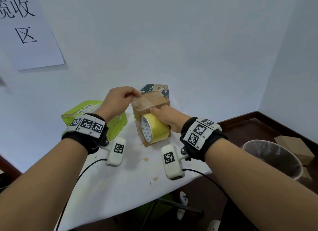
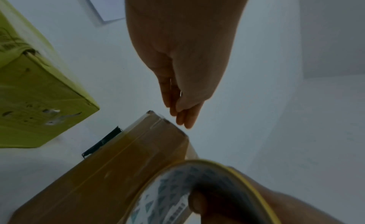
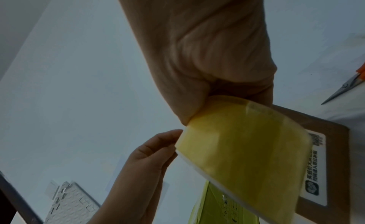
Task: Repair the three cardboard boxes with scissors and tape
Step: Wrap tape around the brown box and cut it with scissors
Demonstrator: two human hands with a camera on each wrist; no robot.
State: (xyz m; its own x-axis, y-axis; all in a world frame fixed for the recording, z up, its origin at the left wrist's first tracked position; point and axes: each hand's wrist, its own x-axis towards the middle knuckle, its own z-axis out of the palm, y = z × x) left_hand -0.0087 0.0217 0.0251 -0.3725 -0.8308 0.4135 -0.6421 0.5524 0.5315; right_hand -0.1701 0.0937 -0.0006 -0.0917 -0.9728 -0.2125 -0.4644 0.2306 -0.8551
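Item one: brown cardboard box [image 1: 151,108], standing upright at the middle of the white-covered table [image 1: 120,179], its top face carrying clear tape; a white printed label on one side shows in the right wrist view. Item two: roll of yellow tape [image 1: 154,130], held on edge against the near face of the brown box, its white printed core facing left. Item three: right hand [image 1: 167,118], fingers curled round the roll with the thumb lying along its top edge against the box. Item four: left hand [image 1: 118,100], fingertips brought together in a pinch at the far left top edge of the brown box, on the free end of the clear tape strip [image 1: 137,100] that runs from there across the box top toward the roll. Item five: green cardboard box [image 1: 96,117], just left of the brown box, partly hidden behind the left wrist, a white label on its top. Item six: dark printed box [image 1: 154,89], directly behind the brown box and touching or nearly touching it; which cannot be told. Item seven: scissors [image 3: 343,90], orange-handled, blades closed, lying on the table near the brown box, seen only at the edge of the right wrist view. Item eight: waste bin [image 1: 275,158] with a liner, on the floor to the right of the table. Item nine: paper sign [image 1: 29,29] with black characters, fixed to the wall at upper left.
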